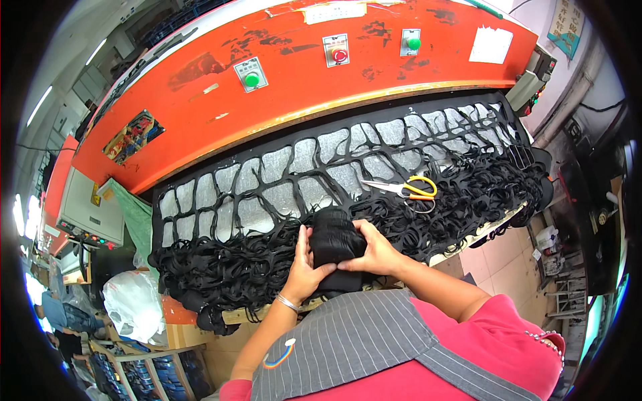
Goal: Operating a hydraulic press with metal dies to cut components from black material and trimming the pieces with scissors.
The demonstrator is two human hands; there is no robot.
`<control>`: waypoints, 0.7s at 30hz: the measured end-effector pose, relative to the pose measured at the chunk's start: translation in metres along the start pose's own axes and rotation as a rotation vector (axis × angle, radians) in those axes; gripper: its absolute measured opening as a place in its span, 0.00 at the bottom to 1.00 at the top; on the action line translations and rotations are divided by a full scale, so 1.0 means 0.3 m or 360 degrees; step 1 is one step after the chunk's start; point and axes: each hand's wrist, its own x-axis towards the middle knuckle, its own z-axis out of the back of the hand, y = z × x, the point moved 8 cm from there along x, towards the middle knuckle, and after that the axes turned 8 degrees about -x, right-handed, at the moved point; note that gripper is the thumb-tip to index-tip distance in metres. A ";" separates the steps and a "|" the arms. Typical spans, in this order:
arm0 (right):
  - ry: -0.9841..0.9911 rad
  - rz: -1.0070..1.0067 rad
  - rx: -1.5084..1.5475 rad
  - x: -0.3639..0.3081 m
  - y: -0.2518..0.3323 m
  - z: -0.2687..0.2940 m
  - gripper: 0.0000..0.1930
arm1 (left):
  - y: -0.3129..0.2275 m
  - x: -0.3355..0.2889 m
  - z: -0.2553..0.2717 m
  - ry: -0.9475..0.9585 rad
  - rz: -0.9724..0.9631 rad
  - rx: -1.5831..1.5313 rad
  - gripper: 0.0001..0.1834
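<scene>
Both my hands grip a thick black stack of what look like cut fabric or foam pieces (336, 235), close to my body. My left hand (305, 270) presses its left side, a bracelet on the wrist. On the stack's right side lies my right hand (378, 252), its thumb near the left one at the lower edge. Beneath and around them is a heap of tangled black offcut strips (227, 267). Farther back, a black sheet with cut-out openings (301, 175) shows a silvery-grey surface through its gaps. Scissors with yellow-orange handles (414, 190) rest on the strips to the right.
Across the back stands a large orange machine (287, 87) with two green buttons (251, 79) and a red button (339, 55). A grey control box (97, 207) and a white plastic bag (134, 304) are at left. Wire prongs (520, 156) lie at the far right.
</scene>
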 end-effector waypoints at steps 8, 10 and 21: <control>-0.0029 0.1027 0.0186 -0.100 0.162 0.047 0.41 | -0.095 -0.082 -0.070 0.0023 0.0092 0.0287 0.58; -0.0042 0.1164 0.0088 -0.096 0.244 0.077 0.44 | -0.195 -0.084 -0.080 0.0083 -0.0288 0.0694 0.56; 0.0234 0.0713 -0.0351 0.007 0.076 -0.062 0.78 | -0.052 -0.046 -0.025 0.0135 -0.0379 0.0914 0.74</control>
